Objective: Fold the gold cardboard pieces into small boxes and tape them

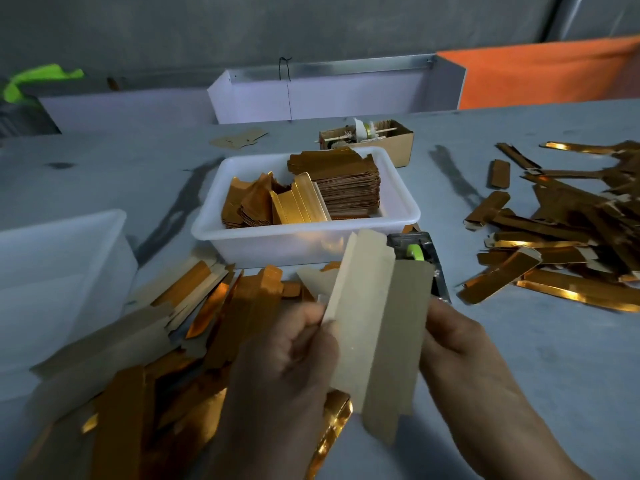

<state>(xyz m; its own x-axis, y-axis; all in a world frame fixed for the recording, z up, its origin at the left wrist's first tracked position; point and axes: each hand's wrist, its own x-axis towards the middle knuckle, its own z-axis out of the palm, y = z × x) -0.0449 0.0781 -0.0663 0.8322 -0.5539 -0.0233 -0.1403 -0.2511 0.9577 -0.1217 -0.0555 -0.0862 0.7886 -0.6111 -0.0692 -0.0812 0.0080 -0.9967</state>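
Both hands hold one cardboard piece (374, 327) upright above the table (519, 358), plain side showing: left hand (287, 362) clamps its left edge, right hand (460, 344) grips its right edge, before the white tray (304, 244).

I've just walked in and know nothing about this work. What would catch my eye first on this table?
Probably the shiny gold strips heaped at the right of the grey table, and more gold pieces piled at the lower left. In the middle, a white tub holds a neat stack of flat gold cardboard. Nearest the camera, the left hand and right hand hold one cardboard piece, plain side up.
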